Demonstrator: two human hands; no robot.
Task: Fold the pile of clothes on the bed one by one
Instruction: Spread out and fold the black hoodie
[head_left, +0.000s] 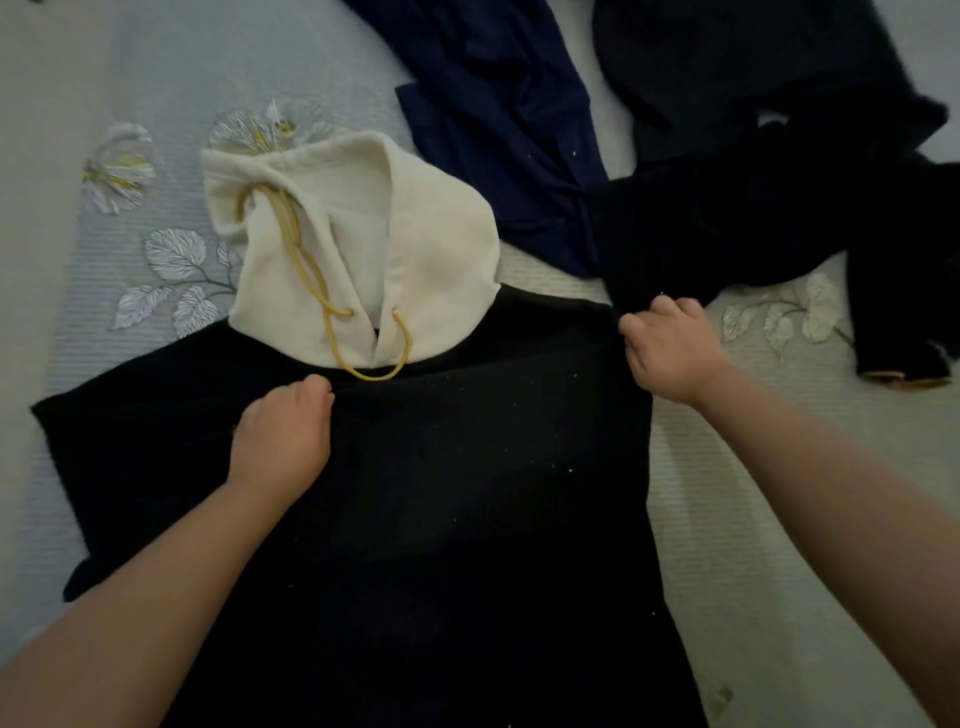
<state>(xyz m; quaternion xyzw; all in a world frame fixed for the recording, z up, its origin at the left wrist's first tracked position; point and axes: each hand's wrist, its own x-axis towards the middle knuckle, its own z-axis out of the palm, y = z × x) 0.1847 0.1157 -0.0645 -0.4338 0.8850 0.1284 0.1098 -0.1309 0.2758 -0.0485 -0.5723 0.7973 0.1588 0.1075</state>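
Observation:
A black hoodie (457, 467) lies flat on the bed in front of me, its cream hood (436, 244) pointing away, with yellow drawstrings (311, 275) looped across it. My left hand (283, 434) sits on the chest just below the hood, fingers curled into a fold of the black cloth. At the hoodie's right shoulder edge, my right hand (672, 348) grips the fabric with bent fingers. The left sleeve (104, 441) spreads out to the left.
A navy garment (509, 130) lies crumpled beyond the hood. More black clothes (769, 182) are heaped at the far right, one piece reaching down to a cuff (904, 369). The bedsheet (156, 130) is pale with leaf prints.

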